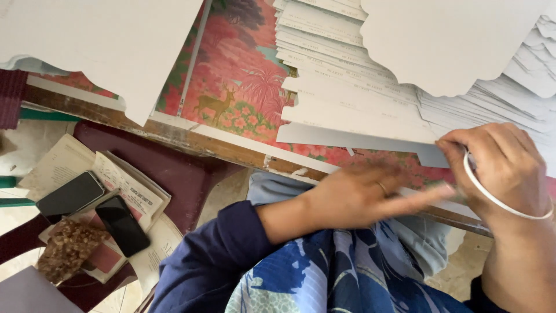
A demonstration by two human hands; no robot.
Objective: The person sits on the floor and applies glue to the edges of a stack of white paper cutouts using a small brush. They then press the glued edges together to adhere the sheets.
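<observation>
White card strips point(347, 110) lie fanned in a stack across the table point(174, 130), over its pink patterned cloth point(237, 81) toward the far right corner. Larger cut card sheets point(116, 46) overhang the far edge. Your right hand point(504, 168) closes its grip on the nearest strip's end at the table's near edge, a white bangle point(492, 197) on its wrist. Your left hand point(359, 194), blurred, lies flat with fingers extended beside it, gripping nothing. Two dark phones point(92, 208) rest on papers on a maroon chair point(168, 168) below the table's left end.
</observation>
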